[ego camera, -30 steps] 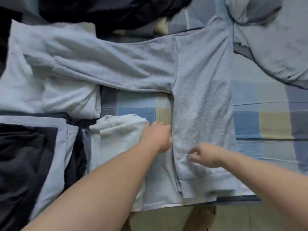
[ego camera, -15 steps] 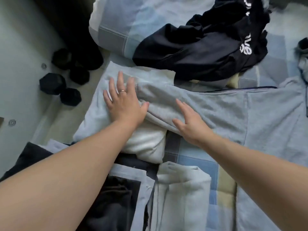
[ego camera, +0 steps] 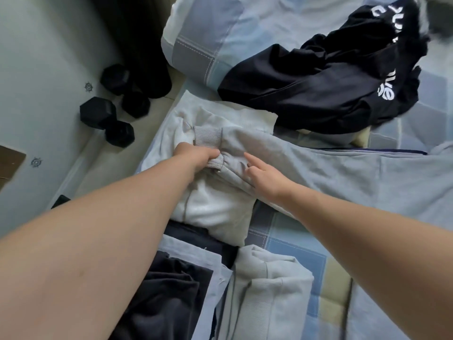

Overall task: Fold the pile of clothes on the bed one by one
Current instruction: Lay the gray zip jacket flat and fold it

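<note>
A grey sweatshirt (ego camera: 355,173) lies spread across the checked bed, its long sleeve reaching left over a folded white garment (ego camera: 210,207). My left hand (ego camera: 196,155) grips the ribbed cuff (ego camera: 208,137) at the sleeve's end, fingers curled round it. My right hand (ego camera: 264,175) lies on the sleeve just right of the cuff with straight fingers pointing left. A crumpled black garment with white lettering (ego camera: 331,77) sits at the back.
A folded pale grey garment (ego camera: 267,290) and a dark folded stack (ego camera: 171,295) lie near me. A pillow (ego camera: 220,33) is at the back left. Black dumbbells (ego camera: 107,114) stand on the floor left of the bed edge.
Half a second ago both hands lay flat on the sleeve. Now my left hand has closed round the cuff and bunched it; my right hand has shifted slightly left along the sleeve.
</note>
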### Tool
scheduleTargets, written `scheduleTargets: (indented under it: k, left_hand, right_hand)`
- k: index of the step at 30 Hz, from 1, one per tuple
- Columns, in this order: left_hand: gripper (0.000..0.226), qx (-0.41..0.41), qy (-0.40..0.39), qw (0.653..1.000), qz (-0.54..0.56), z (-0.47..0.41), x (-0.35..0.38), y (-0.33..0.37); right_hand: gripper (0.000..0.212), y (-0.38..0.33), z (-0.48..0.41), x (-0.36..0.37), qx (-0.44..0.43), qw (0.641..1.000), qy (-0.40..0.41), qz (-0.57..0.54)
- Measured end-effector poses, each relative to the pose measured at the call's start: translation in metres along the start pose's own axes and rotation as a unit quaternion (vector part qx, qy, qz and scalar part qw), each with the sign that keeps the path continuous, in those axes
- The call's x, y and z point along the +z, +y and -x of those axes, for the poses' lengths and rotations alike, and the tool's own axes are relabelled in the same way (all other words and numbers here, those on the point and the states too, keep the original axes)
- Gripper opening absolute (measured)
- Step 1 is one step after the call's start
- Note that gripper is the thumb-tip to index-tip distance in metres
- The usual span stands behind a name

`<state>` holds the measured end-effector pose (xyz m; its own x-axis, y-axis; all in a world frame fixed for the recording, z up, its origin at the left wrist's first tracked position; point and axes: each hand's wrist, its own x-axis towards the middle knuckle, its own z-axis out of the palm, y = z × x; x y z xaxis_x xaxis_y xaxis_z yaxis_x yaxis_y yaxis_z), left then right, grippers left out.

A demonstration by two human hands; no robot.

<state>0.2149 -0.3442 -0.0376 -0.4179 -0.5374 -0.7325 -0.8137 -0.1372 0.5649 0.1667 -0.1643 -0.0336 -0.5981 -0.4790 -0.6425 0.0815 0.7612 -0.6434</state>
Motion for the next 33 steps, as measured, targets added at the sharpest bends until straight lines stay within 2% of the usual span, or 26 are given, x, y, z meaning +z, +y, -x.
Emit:
scheduleTargets:
  k: [2,3,6,8,10,13,19,26,29,33]
  left_hand:
    - [0.049,-0.031,-0.020,0.999,0.020,0.017,0.003,0.007]
    - [0.045,-0.021,-0.018,0.999,0.021,0.028,0.008,0.012]
    - [0.032,0.092,-0.002,0.996,0.019,0.072,0.032,0.034]
    - [0.025,0.143,-0.031,0.989,0.021,0.113,0.066,0.052]
    - [0.021,0.155,-0.080,0.984,0.021,0.156,0.113,0.068]
    - [0.016,0.181,-0.115,0.977,0.007,0.224,0.198,0.085]
    - [0.020,0.205,-0.179,0.962,-0.003,0.353,0.371,0.095]
    - [0.012,0.210,-0.246,0.946,-0.004,0.432,0.521,0.088]
    - [0.014,0.196,-0.274,0.942,-0.005,0.444,0.555,0.083]
    - [0.022,0.155,-0.294,0.943,0.020,0.428,0.552,0.074]
  right_hand:
    - [0.056,0.004,0.014,-0.012,-0.006,0.999,0.009,-0.033]
    - [0.055,0.007,0.023,-0.019,-0.011,0.998,0.020,-0.051]
    - [0.051,0.019,0.057,-0.050,-0.022,0.989,0.060,-0.134]
    - [0.045,0.032,0.085,-0.082,-0.009,0.968,0.077,-0.240]
    - [0.039,0.052,0.121,-0.119,0.012,0.931,0.075,-0.358]
    - [0.047,0.103,0.179,-0.179,0.006,0.900,0.067,-0.430]
    - [0.055,0.237,0.288,-0.289,0.007,0.862,0.071,-0.501]
    - [0.052,0.339,0.367,-0.361,0.036,0.816,0.144,-0.559]
    - [0.053,0.368,0.380,-0.379,0.039,0.810,0.155,-0.564]
    - [0.051,0.382,0.369,-0.376,0.046,0.822,0.147,-0.549]
